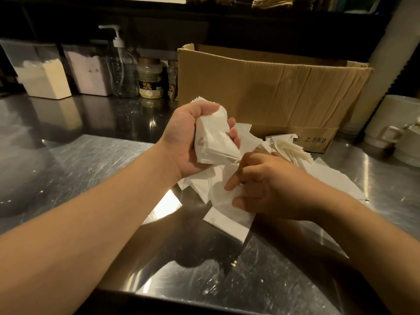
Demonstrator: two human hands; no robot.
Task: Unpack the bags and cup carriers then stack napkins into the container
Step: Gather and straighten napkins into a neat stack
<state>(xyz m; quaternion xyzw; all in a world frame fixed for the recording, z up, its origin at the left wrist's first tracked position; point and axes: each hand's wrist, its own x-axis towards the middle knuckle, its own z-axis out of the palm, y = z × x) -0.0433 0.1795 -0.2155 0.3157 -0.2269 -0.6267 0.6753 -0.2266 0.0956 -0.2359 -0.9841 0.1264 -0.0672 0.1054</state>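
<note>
- Your view is dim overall; background shelf nearly black.
- Warm light from above strikes the steel counter (91, 160), giving bright glare patches near your forearms.
- Your arms cast hard dark shadows on the counter.
- Wide-angle bending at edges; cardboard box (272, 92) leans.
- Slight softness throughout.

Both bare forearms run off the lower frame edge. The left hand (191, 142) covers much of the thick stack of folded white napkins (216, 142) it grips. The right hand (268, 189) hides the loose white napkins (229, 214) beneath it, and its fingertips cannot be seen. The brown cardboard box (268, 92) shows no interior; its printed text is partly covered, only "2.5Kg" legible. Labels on the yellow-powder glass jars (150, 80), centre left, are too small to read. White ceramic cups (400, 133) are cut by the right edge.
</note>
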